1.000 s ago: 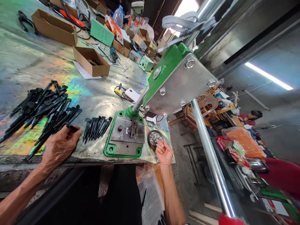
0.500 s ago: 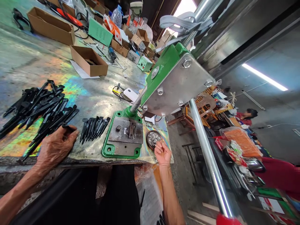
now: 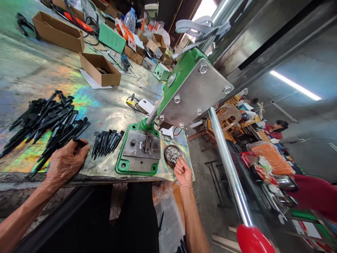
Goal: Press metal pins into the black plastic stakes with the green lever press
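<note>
My left hand [image 3: 67, 159] rests at the table's front edge, closed around a black tapered strip [image 3: 78, 141], whose wide end pokes out above the fingers. To its left lies a loose heap of similar black strips [image 3: 43, 119]. On its other side, several more strips [image 3: 107, 143] are lined up in a row. My right hand [image 3: 183, 173] is at the near rim of a round dark dish [image 3: 166, 160] of small silvery metal parts [image 3: 173, 154]. Its fingertips are pinched together; whatever is between them is too small to make out.
Between my hands stands a green hand press with its base [image 3: 121, 158], steel fixture plate [image 3: 137, 149], raised head [image 3: 189, 91] and red-knobbed lever [image 3: 252, 239]. Cardboard boxes [image 3: 100, 72] and a green device [image 3: 112, 37] sit farther back. A person in red [image 3: 275, 128] is at the right.
The view has shifted slightly, bringing more of the red knob into sight. My left hand is a little farther right, still holding the strip. My right hand stays by the dish, fingers pinched.
</note>
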### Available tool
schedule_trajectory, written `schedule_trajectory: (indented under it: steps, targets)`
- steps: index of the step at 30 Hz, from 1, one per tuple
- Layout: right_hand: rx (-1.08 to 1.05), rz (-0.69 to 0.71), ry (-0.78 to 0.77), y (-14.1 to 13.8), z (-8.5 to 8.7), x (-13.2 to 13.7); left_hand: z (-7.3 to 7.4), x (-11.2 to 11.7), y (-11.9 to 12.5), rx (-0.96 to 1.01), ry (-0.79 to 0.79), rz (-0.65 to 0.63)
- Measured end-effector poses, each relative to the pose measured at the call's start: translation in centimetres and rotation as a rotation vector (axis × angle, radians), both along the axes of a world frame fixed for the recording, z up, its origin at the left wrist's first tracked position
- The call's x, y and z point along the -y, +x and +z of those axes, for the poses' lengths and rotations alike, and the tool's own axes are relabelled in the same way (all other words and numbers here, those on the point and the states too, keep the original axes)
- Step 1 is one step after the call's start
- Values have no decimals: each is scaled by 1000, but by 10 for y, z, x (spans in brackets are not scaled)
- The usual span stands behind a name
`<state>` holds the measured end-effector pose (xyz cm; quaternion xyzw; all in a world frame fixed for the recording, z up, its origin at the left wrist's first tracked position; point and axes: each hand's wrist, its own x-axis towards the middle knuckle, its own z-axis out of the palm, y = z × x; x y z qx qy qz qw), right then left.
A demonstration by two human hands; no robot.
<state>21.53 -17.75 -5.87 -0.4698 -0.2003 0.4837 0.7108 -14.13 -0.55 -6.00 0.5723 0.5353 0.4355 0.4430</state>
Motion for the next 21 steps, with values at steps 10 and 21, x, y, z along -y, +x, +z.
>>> schedule_trajectory:
  steps: [10, 21]
  targets:
    - [340, 573, -540, -104, -16, 79, -5, -3, -7, -534, 23, 25]
    - [866, 354, -505, -133, -51, 90, -12, -4, -7, -330, 120, 50]
